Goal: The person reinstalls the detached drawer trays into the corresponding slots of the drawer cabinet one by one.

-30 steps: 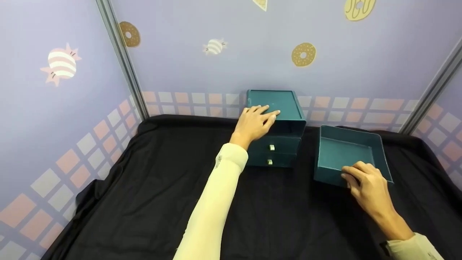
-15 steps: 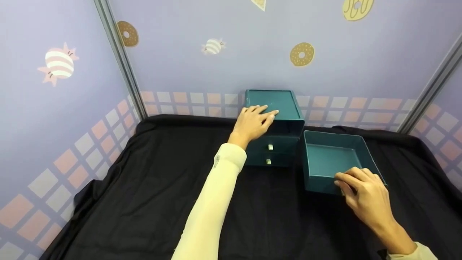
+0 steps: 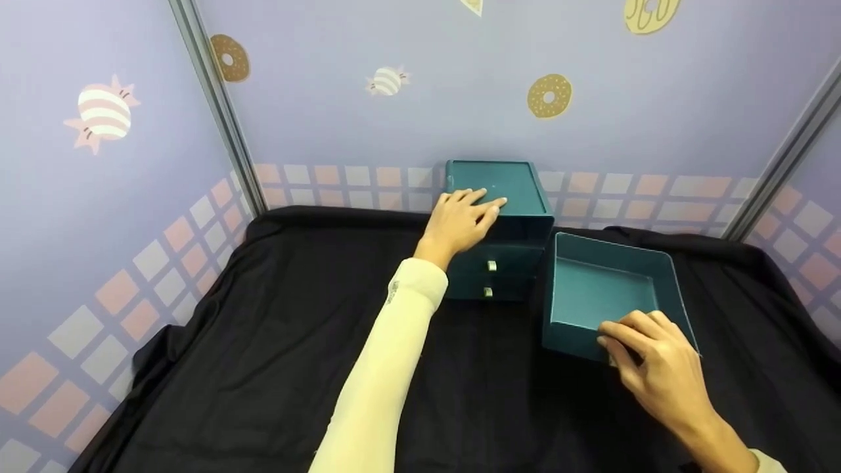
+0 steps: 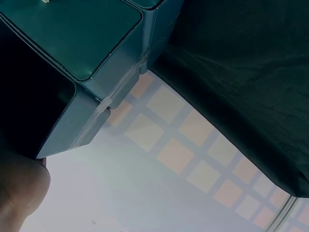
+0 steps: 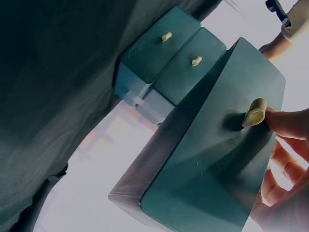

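Note:
A small dark teal cabinet (image 3: 506,177) stands against the back wall, its top slot open and dark inside. My left hand (image 3: 456,223) rests on its top near the front left edge, fingers spread. To the right, a loose teal drawer (image 3: 598,295), hollow side up, is held by its front wall in my right hand (image 3: 660,368). The thumb presses outside beside the pale knob (image 5: 256,112) while the other fingers go over the rim. Nothing lies in the visible part of the drawer. It appears raised off the cloth, slightly turned, beside the cabinet.
Two lower drawers, with an upper knob (image 3: 491,265) and a lower knob (image 3: 487,292), sit closed in the cabinet. Black cloth (image 3: 315,315) covers the table. Patterned walls and grey metal posts (image 3: 220,105) enclose the back and sides.
My right hand has carried the drawer left toward the cabinet, then slightly nearer to me, turning it a little. My left hand has stayed on the cabinet top.

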The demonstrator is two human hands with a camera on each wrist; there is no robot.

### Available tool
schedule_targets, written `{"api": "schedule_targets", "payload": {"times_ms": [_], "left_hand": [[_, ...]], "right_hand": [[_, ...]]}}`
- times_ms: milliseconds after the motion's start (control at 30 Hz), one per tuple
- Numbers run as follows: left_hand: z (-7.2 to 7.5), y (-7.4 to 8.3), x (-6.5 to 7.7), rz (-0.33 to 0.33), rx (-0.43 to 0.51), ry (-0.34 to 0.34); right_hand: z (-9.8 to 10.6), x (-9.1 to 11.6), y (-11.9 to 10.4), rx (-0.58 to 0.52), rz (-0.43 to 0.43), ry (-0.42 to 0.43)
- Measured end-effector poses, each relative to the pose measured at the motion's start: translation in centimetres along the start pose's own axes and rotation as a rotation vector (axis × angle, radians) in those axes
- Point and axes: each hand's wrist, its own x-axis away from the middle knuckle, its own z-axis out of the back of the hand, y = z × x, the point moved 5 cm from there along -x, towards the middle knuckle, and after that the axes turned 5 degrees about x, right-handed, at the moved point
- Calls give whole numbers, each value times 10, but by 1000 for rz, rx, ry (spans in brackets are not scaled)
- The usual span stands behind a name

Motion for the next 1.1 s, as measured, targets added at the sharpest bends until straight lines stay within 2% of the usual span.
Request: {"api": "schedule_targets", "payload": {"times_ms": [333,567,800,967,1100], "left_hand": [[2,-4,1,14,15,18],[7,2,-6,33,-4,-10],[14,5,-8,52,-24,-15],[16,8,-8,60,-25,-46],[18,8,-8,81,-32,-75]], "right_hand": [[-2,-13,-24,-18,76,0],[-6,-22,-39,-64,109,-38],[-19,-41,-59,-99,176,-58],[-32,-50,-69,-111,233,-67],[-44,-57,-72,-133,244,-66]]}}
